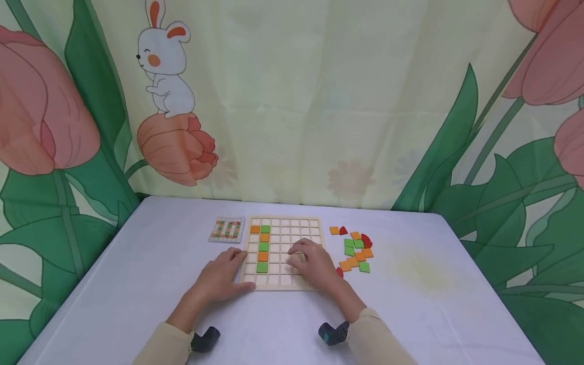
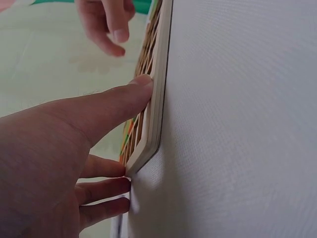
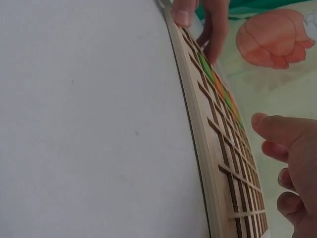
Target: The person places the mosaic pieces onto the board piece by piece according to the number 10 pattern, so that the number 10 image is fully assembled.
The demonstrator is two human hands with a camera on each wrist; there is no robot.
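Tulips (image 1: pixel 27 106) and a white rabbit (image 1: pixel 171 96) brightened the curtain (image 1: pixel 365 126) behind a white-covered table (image 1: pixel 137 284), and centre stage lay the pale grid board (image 1: pixel 276 279), flat, with six orange and green tiles (image 1: pixel 263 247) seated toward its left side. Left hand (image 1: pixel 220 276) on duty at the near-left corner: thumb tip on the near rim, fingers fairly straight against the left edge. Over the board, the right hand (image 1: pixel 315 261) hovered with thumb and forefinger parted, nothing visible between them! Just right of the board waited loose tiles (image 1: pixel 350 262) and curved red pieces (image 1: pixel 366 241); a pattern card (image 1: pixel 226 230) sat to the left. Handling? The board looked stiff and fairly light, apt to slide, so that corner seemed a sound place to steady it. Tiles appeared light, hard and thin, best pinched by opposite edges.
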